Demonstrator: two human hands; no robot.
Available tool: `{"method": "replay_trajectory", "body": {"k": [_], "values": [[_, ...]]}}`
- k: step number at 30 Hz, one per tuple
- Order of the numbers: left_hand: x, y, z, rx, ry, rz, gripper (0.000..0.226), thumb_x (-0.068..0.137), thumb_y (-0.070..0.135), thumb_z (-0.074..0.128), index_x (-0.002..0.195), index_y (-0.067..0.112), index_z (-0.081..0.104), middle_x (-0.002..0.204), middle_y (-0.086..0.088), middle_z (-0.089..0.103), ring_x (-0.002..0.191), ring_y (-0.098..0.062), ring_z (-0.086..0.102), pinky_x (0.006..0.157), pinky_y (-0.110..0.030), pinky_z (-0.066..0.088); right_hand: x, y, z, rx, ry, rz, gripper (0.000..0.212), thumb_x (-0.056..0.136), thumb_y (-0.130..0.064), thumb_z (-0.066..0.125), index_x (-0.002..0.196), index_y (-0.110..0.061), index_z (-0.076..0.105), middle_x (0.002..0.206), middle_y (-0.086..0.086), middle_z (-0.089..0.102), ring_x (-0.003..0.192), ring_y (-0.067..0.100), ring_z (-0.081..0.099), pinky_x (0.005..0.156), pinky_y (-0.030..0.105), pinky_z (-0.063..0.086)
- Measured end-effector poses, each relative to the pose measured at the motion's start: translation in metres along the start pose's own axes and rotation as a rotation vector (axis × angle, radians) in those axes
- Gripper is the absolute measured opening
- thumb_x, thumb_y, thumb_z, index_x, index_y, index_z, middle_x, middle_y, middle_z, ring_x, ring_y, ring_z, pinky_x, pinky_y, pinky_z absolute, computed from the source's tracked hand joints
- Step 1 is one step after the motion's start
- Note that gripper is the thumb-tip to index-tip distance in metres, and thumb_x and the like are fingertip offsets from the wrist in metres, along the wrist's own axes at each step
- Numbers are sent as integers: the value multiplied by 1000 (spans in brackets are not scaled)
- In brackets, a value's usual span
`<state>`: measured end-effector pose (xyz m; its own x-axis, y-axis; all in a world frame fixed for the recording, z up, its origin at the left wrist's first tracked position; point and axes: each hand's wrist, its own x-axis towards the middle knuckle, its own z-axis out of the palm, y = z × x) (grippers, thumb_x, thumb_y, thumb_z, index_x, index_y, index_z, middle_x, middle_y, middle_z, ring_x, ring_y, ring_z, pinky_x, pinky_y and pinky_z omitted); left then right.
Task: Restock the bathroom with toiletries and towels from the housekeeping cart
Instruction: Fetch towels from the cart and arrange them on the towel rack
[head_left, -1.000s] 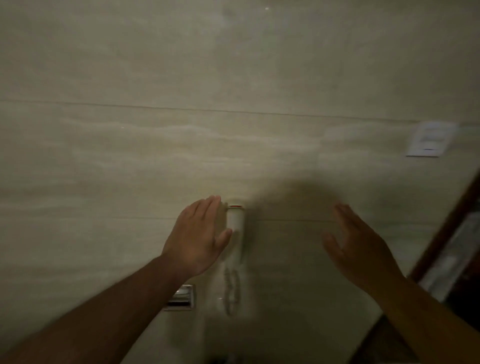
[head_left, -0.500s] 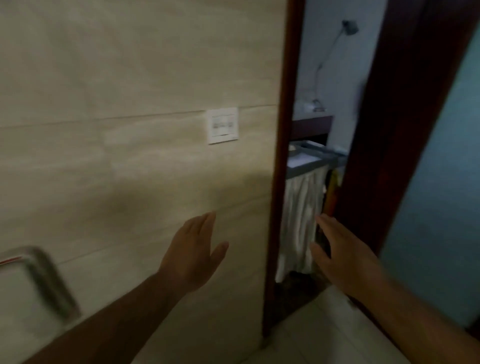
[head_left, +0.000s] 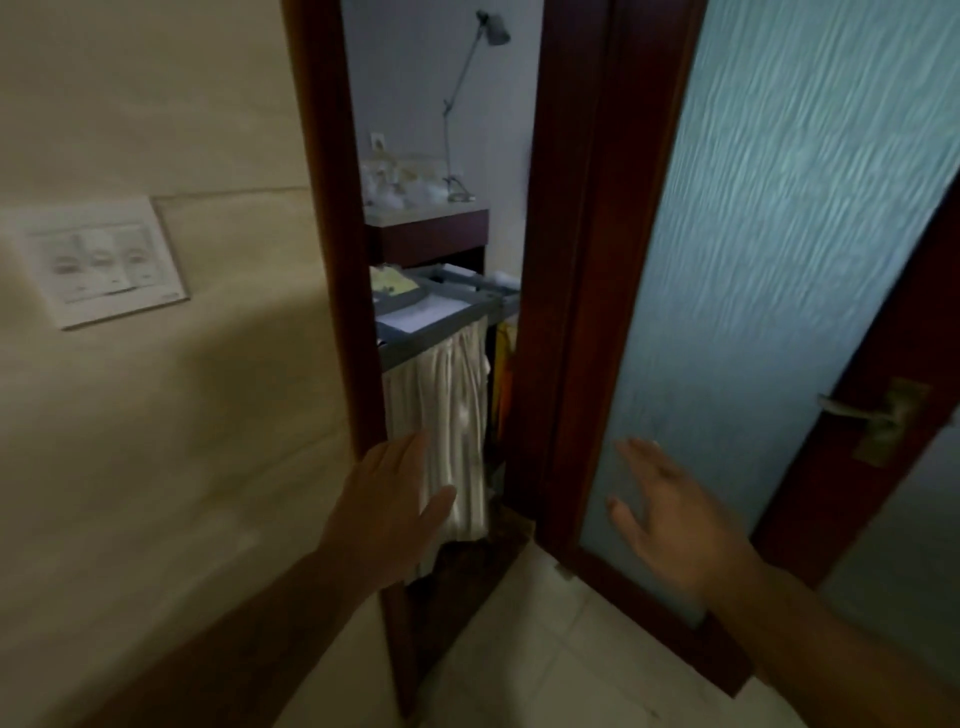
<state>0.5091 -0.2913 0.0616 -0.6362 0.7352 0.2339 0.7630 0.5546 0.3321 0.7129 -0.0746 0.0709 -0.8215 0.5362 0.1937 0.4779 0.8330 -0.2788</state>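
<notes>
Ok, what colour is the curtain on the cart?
Cream white and pleated. The curtain shows best in the head view, under the grey rim of the cart.

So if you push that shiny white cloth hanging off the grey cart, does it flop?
Probably floppy: the pleated white cloth hangs in soft folds from the grey cart. Its sheen suggests it may feel slippery.

Left hand (head_left: 387, 512) lower centre, fingers straight, empty, before dark door frame (head_left: 332, 260). Right hand (head_left: 670, 519) lower right, spread, empty, before frosted glass door (head_left: 779, 234). Housekeeping cart (head_left: 441, 322) with white curtain (head_left: 447, 415) visible through gap, centre frame.
</notes>
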Motion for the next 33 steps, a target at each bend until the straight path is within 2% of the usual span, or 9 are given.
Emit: {"method": "replay_trajectory", "body": {"k": [4,10,14,18,21,24,27,30,33], "values": [[62,-8,8,-38,-14,31,72,101,54,38,159,20,13,163,-1,25,148,-18,23,119,-32,19,58,14,-7,-110,-20,-14,68,101,-42,46,158,-17,19,166,6,16,153,21,17,120,25,13],[152,-6,30,-106,-20,58,70,97,50,52,156,24,24,158,0,35,144,-16,32,115,-33,28,125,39,-8,-122,79,91,67,96,-34,60,153,-9,35,159,15,33,147,29,33,119,33,24],[195,3,47,-122,-44,78,70,97,48,53,156,24,24,157,0,37,142,-15,35,113,-30,31,156,67,-3,-157,70,111,67,98,-39,54,155,-13,30,162,12,28,150,26,26,120,32,22],[249,6,65,-113,-66,68,69,98,49,49,156,24,23,157,-1,35,143,-16,33,114,-34,31,200,104,3,-124,68,128,68,99,-39,53,157,-15,27,164,8,24,151,24,22,120,30,21],[287,11,77,-85,-69,22,70,100,50,46,157,20,19,159,-4,32,145,-20,30,115,-34,26,240,134,10,-134,101,92,66,94,-33,62,152,-10,39,160,16,32,149,32,29,119,39,27],[329,18,83,-83,-52,-119,71,102,44,47,157,12,16,161,-11,25,148,-26,24,119,-35,19,290,163,13,-72,159,63,62,85,-22,74,140,-1,53,148,26,46,138,45,43,111,51,36],[366,18,87,-69,2,-193,68,101,46,48,156,13,24,158,-12,32,144,-26,32,118,-36,24,343,180,7,8,191,20,57,86,-22,72,136,1,57,142,28,51,132,45,49,110,50,36],[383,23,89,-45,150,-228,67,99,46,53,155,18,30,157,-8,36,143,-26,33,117,-38,26,393,185,8,123,165,-19,59,95,-34,57,146,-6,47,154,20,40,144,36,37,117,45,34],[386,26,89,-24,221,-297,65,99,45,53,154,18,33,156,-9,39,144,-30,30,116,-39,24,425,180,23,147,38,-51,63,100,-41,50,155,-16,32,164,9,23,151,27,21,120,41,28]]}}
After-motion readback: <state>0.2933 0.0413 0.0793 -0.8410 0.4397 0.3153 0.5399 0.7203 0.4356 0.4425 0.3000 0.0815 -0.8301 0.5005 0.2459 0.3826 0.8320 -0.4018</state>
